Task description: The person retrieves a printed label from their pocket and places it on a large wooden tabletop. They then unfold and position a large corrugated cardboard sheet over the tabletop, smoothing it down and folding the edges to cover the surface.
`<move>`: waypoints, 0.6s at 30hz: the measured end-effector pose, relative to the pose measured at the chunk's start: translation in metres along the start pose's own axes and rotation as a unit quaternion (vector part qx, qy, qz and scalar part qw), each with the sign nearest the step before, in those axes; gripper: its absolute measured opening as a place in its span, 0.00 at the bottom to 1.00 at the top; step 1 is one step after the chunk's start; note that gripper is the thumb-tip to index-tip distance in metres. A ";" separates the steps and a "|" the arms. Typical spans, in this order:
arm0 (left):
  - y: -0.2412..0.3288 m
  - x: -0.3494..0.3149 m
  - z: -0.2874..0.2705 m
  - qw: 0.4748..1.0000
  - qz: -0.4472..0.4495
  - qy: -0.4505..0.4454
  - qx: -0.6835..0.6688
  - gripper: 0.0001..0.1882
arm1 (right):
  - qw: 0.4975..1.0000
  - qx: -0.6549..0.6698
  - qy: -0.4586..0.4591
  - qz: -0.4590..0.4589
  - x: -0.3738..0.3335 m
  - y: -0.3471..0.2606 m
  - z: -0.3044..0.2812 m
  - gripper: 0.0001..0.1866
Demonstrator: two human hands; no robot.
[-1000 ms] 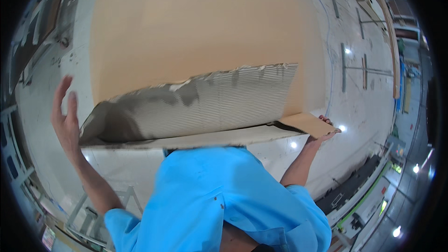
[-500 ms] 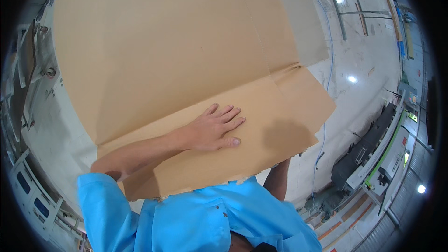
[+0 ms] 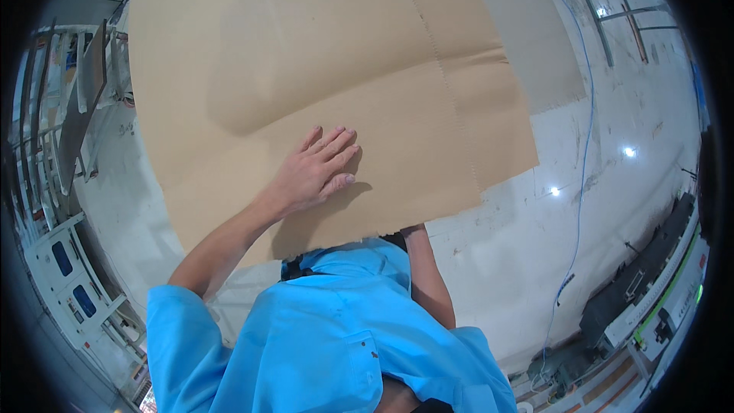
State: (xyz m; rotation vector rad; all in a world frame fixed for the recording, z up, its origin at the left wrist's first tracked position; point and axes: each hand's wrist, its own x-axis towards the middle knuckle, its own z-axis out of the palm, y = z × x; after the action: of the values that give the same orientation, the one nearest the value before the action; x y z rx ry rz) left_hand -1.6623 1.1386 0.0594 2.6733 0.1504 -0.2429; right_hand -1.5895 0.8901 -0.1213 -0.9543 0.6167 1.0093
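Observation:
A large brown cardboard sheet (image 3: 306, 53) spreads in front of me, with a perforated line down its right part and a soft bend running across it. My left hand (image 3: 310, 176) lies over its near part, palm down with the fingers stretched out. My right forearm (image 3: 430, 283) goes under the sheet's ragged near edge. The sheet hides my right hand, so its fingers do not show.
A greyer sheet (image 3: 535, 38) sticks out beyond the cardboard on the right. A thin blue cable (image 3: 587, 145) runs along the pale floor. Metal racks (image 3: 95, 99) stand at the left, above a white cabinet (image 3: 73, 275). A long machine (image 3: 650, 275) stands at the right.
The near flap has swung so its crease is softer, and its near edge sits higher in the view. My left hand appears further left and up. More of my right forearm shows.

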 end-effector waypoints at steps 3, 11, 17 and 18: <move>-0.002 0.006 0.030 0.996 -0.012 0.032 0.080 0.30 | 0.999 -0.005 0.000 0.034 0.033 0.001 -0.001 0.19; -0.029 0.024 0.063 0.987 -0.055 0.107 0.105 0.31 | 0.995 -0.073 -0.054 0.039 0.056 0.017 -0.025 0.17; -0.056 0.041 0.058 0.977 -0.036 0.120 0.170 0.27 | 0.991 -0.075 -0.106 -0.042 0.012 0.003 -0.002 0.18; -0.055 0.043 0.058 0.972 -0.038 0.128 0.193 0.27 | 0.991 -0.094 -0.085 -0.035 0.002 -0.001 0.003 0.18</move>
State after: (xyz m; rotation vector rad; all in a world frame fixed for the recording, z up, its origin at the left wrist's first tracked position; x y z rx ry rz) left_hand -1.6363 1.1649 -0.0236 3.0826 0.3154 0.0586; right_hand -1.5874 0.8932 -0.1213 -1.0352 0.3476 1.0880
